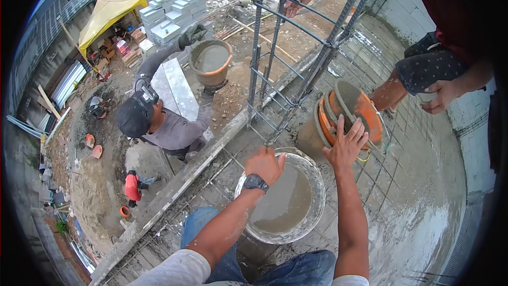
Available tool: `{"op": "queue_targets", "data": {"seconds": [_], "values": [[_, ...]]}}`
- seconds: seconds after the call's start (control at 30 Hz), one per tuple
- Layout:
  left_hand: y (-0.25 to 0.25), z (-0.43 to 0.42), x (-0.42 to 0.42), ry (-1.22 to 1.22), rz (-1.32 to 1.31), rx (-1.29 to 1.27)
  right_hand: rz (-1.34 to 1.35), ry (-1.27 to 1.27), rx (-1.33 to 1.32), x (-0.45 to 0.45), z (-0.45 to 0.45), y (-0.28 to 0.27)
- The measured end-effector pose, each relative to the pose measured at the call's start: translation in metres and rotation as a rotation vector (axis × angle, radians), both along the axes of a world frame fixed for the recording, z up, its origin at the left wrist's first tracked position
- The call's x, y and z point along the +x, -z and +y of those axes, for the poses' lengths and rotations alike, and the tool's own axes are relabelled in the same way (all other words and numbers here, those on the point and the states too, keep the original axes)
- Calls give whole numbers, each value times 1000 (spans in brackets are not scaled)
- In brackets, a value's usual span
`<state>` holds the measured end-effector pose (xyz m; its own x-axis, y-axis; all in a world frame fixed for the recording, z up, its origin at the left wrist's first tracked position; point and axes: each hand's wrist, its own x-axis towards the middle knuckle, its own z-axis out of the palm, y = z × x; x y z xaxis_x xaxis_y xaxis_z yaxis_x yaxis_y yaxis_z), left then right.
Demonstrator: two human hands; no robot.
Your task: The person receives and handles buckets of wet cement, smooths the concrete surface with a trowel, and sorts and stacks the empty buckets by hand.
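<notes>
In front of my knees stands a round pale tub (pixel 321 201) with grey wet cement mix (pixel 283 201) in it. Over its far left rim is my left hand (pixel 264 167), wearing a dark watch; its fingers bend down and are partly hidden, with the thumb apart. My right hand (pixel 346 142) lies with fingers spread against a tilted stack of orange, cement-coated buckets (pixel 365 114), just beyond the tub. Below and to the left, a co-worker's gloved hands hold up another bucket (pixel 211 66) filled with grey mix.
A vertical rebar cage (pixel 296 74) rises beyond the tub, with another person's hand (pixel 299 1) on it. A crouching person's hand (pixel 443 95) is at the right. Rebar mesh (pixel 381 175) covers the slab, and a concrete edge (pixel 174 180) drops to the ground at left.
</notes>
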<state>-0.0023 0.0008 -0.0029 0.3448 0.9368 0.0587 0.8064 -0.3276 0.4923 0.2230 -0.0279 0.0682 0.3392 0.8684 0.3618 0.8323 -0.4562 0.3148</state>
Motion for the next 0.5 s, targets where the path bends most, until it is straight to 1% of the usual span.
{"op": "queue_targets", "data": {"seconds": [0.5], "values": [[2, 1, 0, 9, -29, -11, 8, -6, 34, -4, -1, 3]]}}
